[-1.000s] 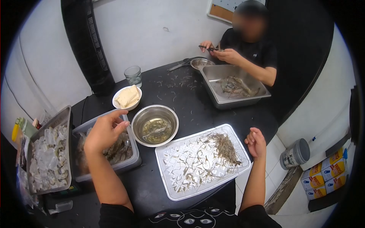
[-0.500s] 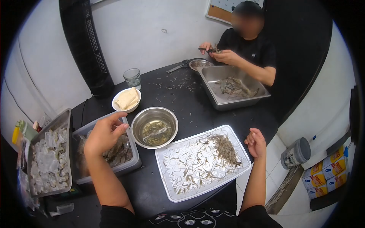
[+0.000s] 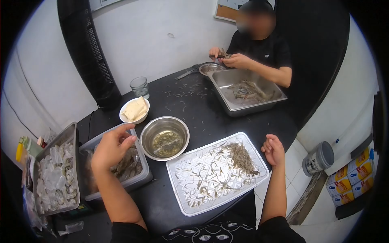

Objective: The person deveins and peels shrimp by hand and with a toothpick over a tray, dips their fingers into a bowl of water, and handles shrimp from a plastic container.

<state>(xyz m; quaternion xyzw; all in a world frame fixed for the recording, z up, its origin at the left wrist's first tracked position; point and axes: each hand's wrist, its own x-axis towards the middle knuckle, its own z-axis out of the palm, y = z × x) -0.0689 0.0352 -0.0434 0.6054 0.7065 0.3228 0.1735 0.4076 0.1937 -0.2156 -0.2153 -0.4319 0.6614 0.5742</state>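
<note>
My left hand (image 3: 113,148) hovers over the clear plastic tub (image 3: 149,178) of shrimp, thumb and fingers apart, holding nothing visible. Right of it stands a round metal bowl (image 3: 185,141) with liquid and greenish-brown bits. My right hand (image 3: 274,150) is beside the right edge of the white tray (image 3: 182,205), its fingers curled, with nothing visible in them. Thin shrimp trimmings (image 3: 243,158) are heaped at the tray's upper right, and more are scattered across it.
A metal tray (image 3: 77,162) of ice and shrimp is at left. Behind are a white bowl (image 3: 139,120) with pale blocks and a glass (image 3: 139,87). Across the table, a person (image 3: 259,60) holds dark scissors and a shrimp over a deep metal pan (image 3: 251,108); more scissors (image 3: 187,73) lie nearby.
The view has shifted slightly. My hands keep nearly the same pose. The other person's hands still hold the scissors and shrimp, with a small shift in the shrimp.
</note>
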